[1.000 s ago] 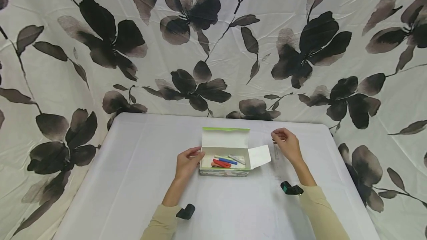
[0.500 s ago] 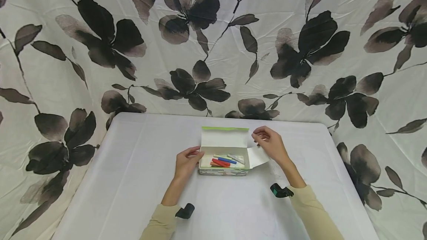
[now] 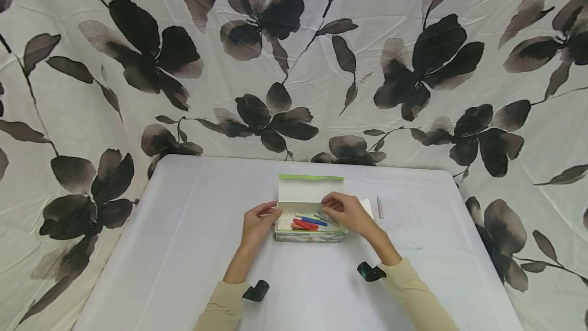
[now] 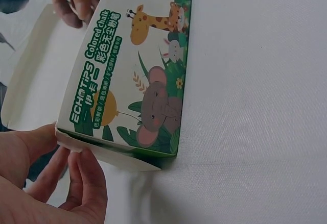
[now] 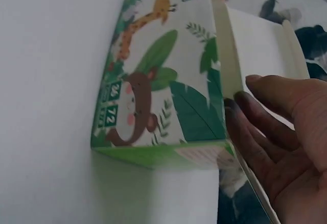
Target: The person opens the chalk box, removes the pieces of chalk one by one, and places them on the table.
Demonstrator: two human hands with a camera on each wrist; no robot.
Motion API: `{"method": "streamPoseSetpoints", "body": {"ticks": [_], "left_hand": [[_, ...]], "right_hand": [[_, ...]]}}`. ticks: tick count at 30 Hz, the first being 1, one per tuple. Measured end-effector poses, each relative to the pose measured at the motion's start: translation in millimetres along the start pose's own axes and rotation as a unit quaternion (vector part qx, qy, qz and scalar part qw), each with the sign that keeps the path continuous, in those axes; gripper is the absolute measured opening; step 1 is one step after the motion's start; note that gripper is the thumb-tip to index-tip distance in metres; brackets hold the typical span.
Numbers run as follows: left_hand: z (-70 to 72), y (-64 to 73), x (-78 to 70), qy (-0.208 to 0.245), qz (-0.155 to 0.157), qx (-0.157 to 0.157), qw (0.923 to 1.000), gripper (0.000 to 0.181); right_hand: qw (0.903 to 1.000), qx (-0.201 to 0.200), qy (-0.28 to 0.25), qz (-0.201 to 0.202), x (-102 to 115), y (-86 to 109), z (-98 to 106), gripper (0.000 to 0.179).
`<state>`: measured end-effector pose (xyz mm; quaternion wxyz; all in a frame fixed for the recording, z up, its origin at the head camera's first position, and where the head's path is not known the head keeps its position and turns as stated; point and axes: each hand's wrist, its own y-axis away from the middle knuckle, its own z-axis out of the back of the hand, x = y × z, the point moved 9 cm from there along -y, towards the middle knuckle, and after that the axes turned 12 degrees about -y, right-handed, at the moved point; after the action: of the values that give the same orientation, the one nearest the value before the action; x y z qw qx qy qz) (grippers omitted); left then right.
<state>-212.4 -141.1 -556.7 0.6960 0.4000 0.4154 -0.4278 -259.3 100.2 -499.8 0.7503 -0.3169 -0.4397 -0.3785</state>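
An open chalk box (image 3: pixel 309 238), printed with cartoon animals and the words "Colored chalk", stands on the table with its white lid raised at the back. Several chalk sticks (image 3: pixel 314 221) in red, blue, yellow-green and pale colours lie inside. My left hand (image 3: pixel 259 225) pinches the box's left end, thumb and fingers on the side flap (image 4: pixel 117 158). Above the right part of the opening is my right hand (image 3: pixel 350 214), fingertips over the pale sticks. In the right wrist view its thumb and fingers are bent loosely and slightly apart, with nothing visible between them.
A slim pale stick (image 3: pixel 380 207) lies on the white-covered table (image 3: pixel 193 229), right of the box. The box's right side flap (image 3: pixel 367 207) sticks out, partly behind my right hand. A floral cloth (image 3: pixel 340 65) hangs behind the table.
My right hand has moved left from beside the slim stick, across the right flap, to above the chalk in the box. The slim stick stays on the table. My left hand has stayed put.
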Motion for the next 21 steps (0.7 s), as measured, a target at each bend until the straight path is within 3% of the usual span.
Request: {"method": "streamPoseSetpoints", "body": {"ticks": [11, 21], "left_hand": [[-0.2, -1.5, 1.0, 0.003, -0.004, -0.001, 1.0, 0.031], [-0.2, -2.4, 3.3, 0.001, -0.002, -0.002, 1.0, 0.03]], "right_hand": [[0.9928, 0.114, 0.035, 0.004, -2, -5.6, -43, 0.018], [0.9864, 0.142, 0.082, -0.007, -10, -15.2, -65, 0.015]]}}
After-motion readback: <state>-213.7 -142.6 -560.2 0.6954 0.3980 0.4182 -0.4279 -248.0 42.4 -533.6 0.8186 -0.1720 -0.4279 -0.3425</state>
